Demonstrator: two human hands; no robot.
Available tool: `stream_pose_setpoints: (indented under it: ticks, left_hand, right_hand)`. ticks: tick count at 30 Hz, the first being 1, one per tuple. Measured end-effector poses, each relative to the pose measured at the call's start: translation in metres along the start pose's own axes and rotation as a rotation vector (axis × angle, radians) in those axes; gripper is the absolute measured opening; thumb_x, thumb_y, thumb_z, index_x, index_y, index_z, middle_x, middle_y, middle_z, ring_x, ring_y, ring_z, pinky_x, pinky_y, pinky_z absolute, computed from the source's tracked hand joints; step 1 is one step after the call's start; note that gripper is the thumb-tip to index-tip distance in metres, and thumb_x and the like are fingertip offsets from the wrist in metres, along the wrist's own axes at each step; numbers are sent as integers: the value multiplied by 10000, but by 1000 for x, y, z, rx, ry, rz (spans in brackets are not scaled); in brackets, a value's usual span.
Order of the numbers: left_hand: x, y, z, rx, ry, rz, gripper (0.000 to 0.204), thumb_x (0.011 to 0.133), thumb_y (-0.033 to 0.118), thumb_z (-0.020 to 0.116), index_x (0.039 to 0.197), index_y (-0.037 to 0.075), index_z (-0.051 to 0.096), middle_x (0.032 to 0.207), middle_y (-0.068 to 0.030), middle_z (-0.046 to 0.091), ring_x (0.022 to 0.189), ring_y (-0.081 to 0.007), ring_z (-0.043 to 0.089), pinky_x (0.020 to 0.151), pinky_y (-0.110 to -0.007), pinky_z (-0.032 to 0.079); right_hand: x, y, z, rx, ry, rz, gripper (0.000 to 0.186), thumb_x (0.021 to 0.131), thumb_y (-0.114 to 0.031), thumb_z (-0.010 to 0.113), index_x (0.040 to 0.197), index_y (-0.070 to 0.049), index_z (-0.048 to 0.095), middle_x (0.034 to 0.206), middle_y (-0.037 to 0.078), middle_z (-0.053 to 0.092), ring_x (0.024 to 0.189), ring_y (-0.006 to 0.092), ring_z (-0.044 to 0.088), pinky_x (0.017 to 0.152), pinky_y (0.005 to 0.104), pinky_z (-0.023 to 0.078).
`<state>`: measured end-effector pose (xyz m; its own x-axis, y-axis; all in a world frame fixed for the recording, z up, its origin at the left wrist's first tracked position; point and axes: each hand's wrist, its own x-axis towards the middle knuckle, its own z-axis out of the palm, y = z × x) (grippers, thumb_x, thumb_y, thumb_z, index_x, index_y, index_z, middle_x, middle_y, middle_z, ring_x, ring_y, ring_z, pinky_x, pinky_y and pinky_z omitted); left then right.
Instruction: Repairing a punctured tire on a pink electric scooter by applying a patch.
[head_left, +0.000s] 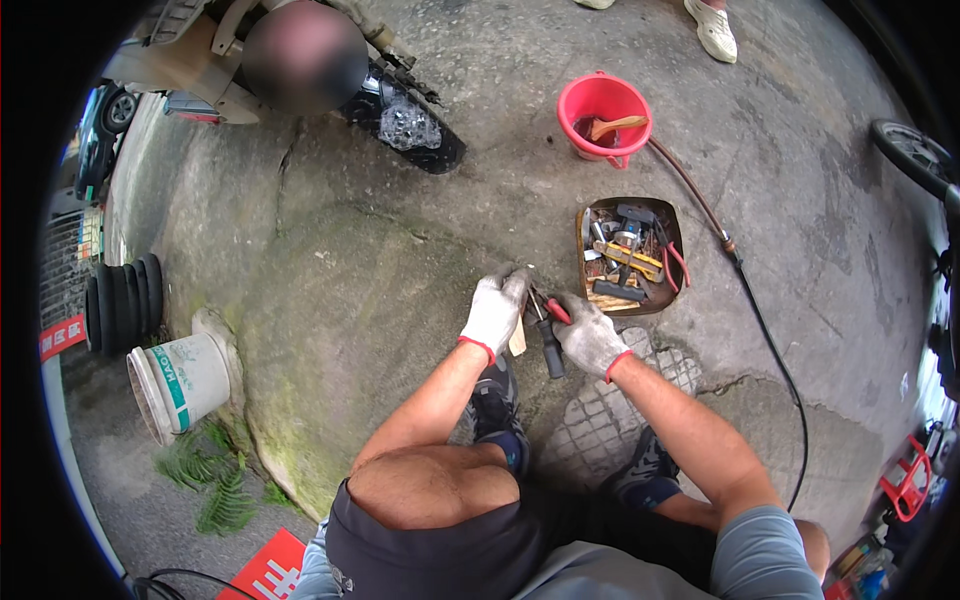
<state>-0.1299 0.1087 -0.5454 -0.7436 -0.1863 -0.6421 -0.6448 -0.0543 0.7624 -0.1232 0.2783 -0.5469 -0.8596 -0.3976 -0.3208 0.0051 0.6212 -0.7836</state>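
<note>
Nearest us, a black-handled screwdriver [553, 352] shows left of our right grip [592, 338], which is closed round a red handle [558, 311] jutting leftward near the tool tray's [662, 294] near-left corner. Our left grip [499, 301] is curled; its hold we cannot tell.

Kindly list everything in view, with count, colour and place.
Red-handled tool: 1, red, in right hand
Black-handled tool: 1, black, between the hands
Flat strip: 1, pale, by left hand
Tray: 1, dark, centre right
Hand tools: several, mixed, in tray
Bucket: 1, red, beyond the tray
Wooden-handled tool: 1, brown, in bucket
Hose: 1, brown and black, right
Pail: 1, white and green, left
Tyres: several, black, left
Ferns: 1 clump, green, lower left
Signs: 2, red, left
Vehicles: at least 2, dark or tan, upper left
Wheel: 1, black, upper right
Clutter: uncounted, red and mixed, right edge
Another person's shoes: 2, cream, top
Own shoes: 2, dark, below
Own hands: 2, white-gloved, centre
</note>
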Motion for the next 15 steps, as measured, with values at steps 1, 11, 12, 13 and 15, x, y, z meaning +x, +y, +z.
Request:
stream_pose_setpoints:
  ticks: [1, 11, 12, 13, 15]
  left_hand:
    - [1, -5, -2, 0, 4, 1, 269, 945, 224, 563, 1038, -19, 634, 679, 14, 520, 599, -79, 448, 517, -267, 367]
    - [-9, -8, -5, -221, -12, -153, 472, 946, 238, 586, 1299, -63, 499, 1123, -81, 624, 999, -147, 585, 860, -282, 472]
    - [-10, -8, -5, -196, -3, -162, 477, 947, 238, 582, 1307, -63, 494, 1126, -83, 625, 998, -150, 586, 868, -280, 466]
    - [-8, -11, -8, -195, -1, -162, 477, 947, 238, 582, 1307, -63, 494, 1126, -83, 625, 998, -150, 586, 868, -280, 466]
    - [-2, -19, -14, -163, -96, -161, 498, 950, 241, 578, 1331, -63, 476, 1155, -95, 619, 1023, -148, 581, 865, -277, 466]
  right_hand:
    - [1, 1, -1, 2, -2, -3, 268, 841, -128, 542, 1099, -69, 589, 959, 209, 640, 944, 380, 624, 807, 473, 492]
    - [10, -2, -21, -598, -128, -241, 200, 788, -139, 575, 969, -66, 616, 791, 155, 663, 701, 319, 661, 621, 444, 506]
    - [9, -4, -20, -629, -70, -286, 205, 782, -132, 577, 970, -61, 618, 782, 150, 662, 684, 307, 661, 608, 441, 505]
    - [9, -5, -19, -628, -70, -287, 205, 782, -132, 577, 970, -61, 618, 782, 150, 662, 684, 307, 661, 608, 441, 505]
    - [11, -6, -17, -627, -66, -287, 214, 799, -132, 564, 990, -49, 614, 803, 147, 663, 711, 303, 666, 612, 426, 507]
